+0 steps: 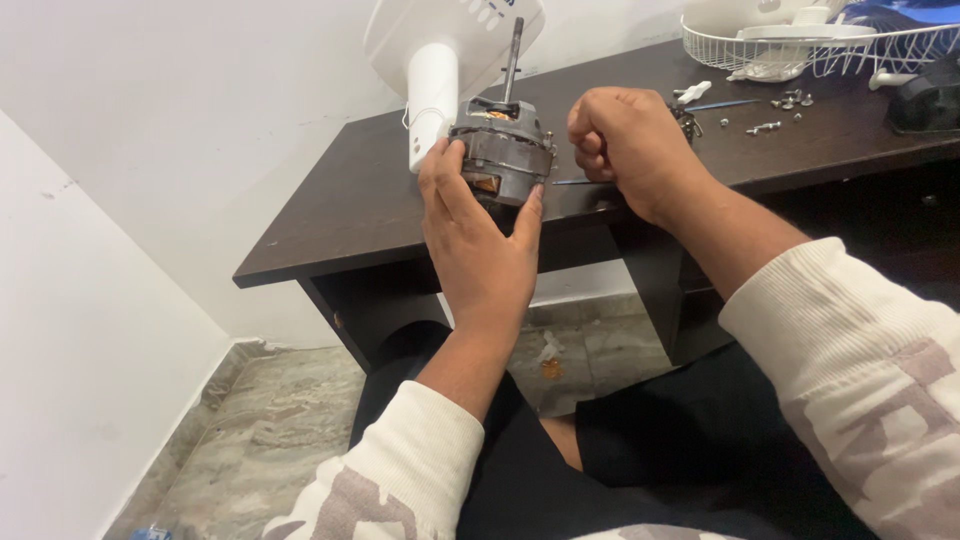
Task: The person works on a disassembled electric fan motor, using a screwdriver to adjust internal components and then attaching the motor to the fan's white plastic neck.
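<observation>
My left hand (478, 235) grips a round grey fan motor (503, 152) from below, with its steel shaft (513, 60) pointing up. Copper windings show at the top and side of the motor. Next to it stands the white fan neck and housing (432, 85). My right hand (628, 140) is closed in a fist just to the right of the motor, holding a thin tool whose tip (568, 182) pokes out toward the motor. Both hands hover over the front edge of a dark brown table (350, 215).
Loose screws (765, 127) and small parts lie on the table at the right. A white wire fan guard (830, 45) sits at the back right, a black object (925, 100) beside it. White walls close in on the left. Marble floor lies below.
</observation>
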